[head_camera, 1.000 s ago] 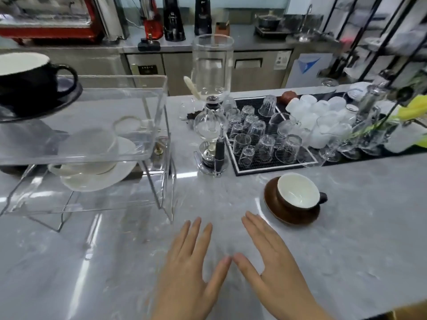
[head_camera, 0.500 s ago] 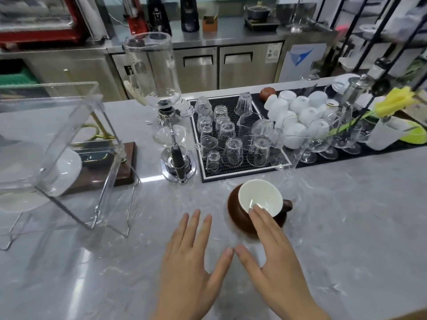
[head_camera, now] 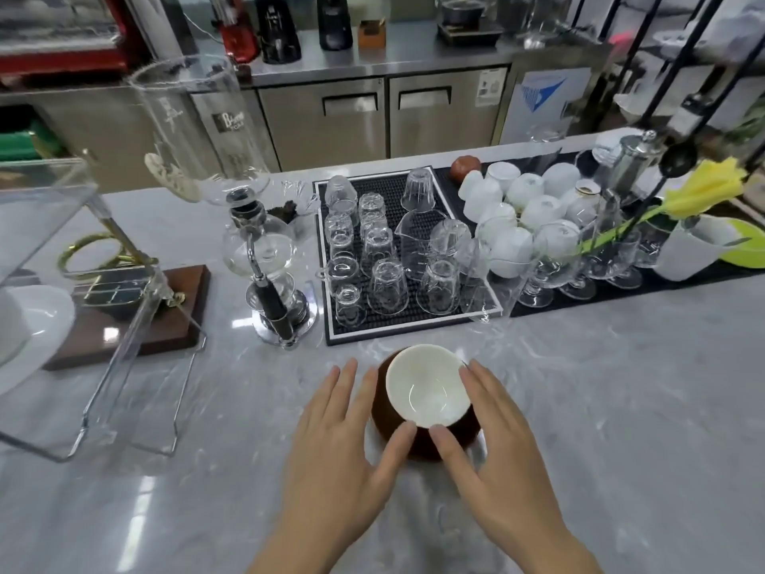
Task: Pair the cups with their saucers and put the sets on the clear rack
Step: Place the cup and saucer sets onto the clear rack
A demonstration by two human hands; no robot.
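Step in hand: both hands are closing in on 1 brown cup (head_camera: 426, 391) with a white inside, seated on its brown saucer (head_camera: 418, 443), at lower centre of the frame on the grey marble counter (head_camera: 621, 408).
Left hand (head_camera: 343, 445): fingers straight and spread along the set's left side, thumb reaching under the cup's near rim; it flanks the set and grips nothing.
Right hand (head_camera: 492, 441): mirrored on the right side, fingers straight by the cup wall, thumb tip just beside the left thumb; likewise not clasping. Whether the fingers touch the cup I cannot tell.
Why held so: 2 hands either side look meant to catch the saucer's edge, so cup and saucer lift as 1 set without the cup sliding.
Cup handle: hidden, probably behind the right hand.
Clear rack (head_camera: 62, 258): far left of the frame, well apart from the hands; 1 white saucer (head_camera: 37, 321) shows through its lower level, cut by the frame edge.
Task so far, judged: this set is paired but not yet racked.
Black mat (head_camera: 414, 258), upper centre: about 14 upturned clear glasses, set mouth-down, likely to drain.
Right of the mat: roughly 12 white cups (head_camera: 521, 209) stacked upside down, and about 5 stemmed glasses in front.
Siphon brewer (head_camera: 265, 250): 1, between rack and mat.
Risk: the tall siphon stands near the path leftward.
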